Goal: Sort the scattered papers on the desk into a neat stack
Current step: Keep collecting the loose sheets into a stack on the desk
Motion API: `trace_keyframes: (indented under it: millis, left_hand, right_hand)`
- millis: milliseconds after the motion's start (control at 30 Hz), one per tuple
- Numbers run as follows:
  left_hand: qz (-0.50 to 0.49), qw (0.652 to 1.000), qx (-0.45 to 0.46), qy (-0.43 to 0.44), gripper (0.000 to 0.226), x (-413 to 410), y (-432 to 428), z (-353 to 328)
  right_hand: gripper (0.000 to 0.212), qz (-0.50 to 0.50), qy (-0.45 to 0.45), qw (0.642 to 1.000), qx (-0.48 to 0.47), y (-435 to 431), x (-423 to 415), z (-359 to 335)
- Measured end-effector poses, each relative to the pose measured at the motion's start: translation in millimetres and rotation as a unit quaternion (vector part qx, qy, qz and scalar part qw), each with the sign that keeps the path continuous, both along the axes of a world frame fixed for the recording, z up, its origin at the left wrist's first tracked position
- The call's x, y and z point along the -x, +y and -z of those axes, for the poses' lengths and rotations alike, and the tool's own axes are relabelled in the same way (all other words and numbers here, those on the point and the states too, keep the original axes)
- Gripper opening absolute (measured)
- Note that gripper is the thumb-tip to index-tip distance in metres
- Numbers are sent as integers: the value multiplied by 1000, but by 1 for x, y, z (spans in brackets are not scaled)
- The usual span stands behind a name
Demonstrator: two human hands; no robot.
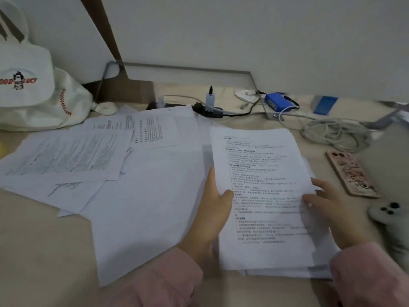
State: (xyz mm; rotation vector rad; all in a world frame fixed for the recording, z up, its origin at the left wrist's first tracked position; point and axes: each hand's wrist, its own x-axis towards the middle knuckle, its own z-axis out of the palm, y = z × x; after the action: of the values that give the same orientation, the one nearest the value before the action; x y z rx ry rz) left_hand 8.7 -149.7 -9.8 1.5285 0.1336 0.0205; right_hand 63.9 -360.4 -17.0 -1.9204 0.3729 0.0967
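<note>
A stack of printed papers [261, 178] lies in front of me, right of centre on the beige desk [39, 244]. My left hand [212, 209] grips the stack's left edge, thumb on the top sheet. My right hand [332, 207] holds its right edge, thumb on the top page and fingers behind the edge. Scattered white sheets [70, 156] overlap one another to the left, some printed, some blank side up. A large blank sheet [143, 209] lies beside my left hand.
A white tote bag [28, 89] stands at the back left. A power strip [199, 107], a blue box [276, 103] and tangled cables [332, 131] run along the back. A pink-cased phone [349, 173] and a small plush toy [389, 222] lie to the right.
</note>
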Motion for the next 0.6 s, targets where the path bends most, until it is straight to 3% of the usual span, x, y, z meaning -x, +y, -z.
trace_keyframes:
  millis: [167, 333, 600]
  left_hand:
    - [37, 997, -41, 48, 43, -13, -34, 19]
    - [51, 993, -88, 59, 53, -19, -46, 33]
    - [51, 985, -151, 68, 56, -22, -52, 36]
  right_hand:
    - [43, 26, 14, 997, 73, -34, 0, 15]
    - [42, 33, 0, 985, 168, -44, -1, 26]
    - [46, -2, 36, 960, 276, -44, -3, 35]
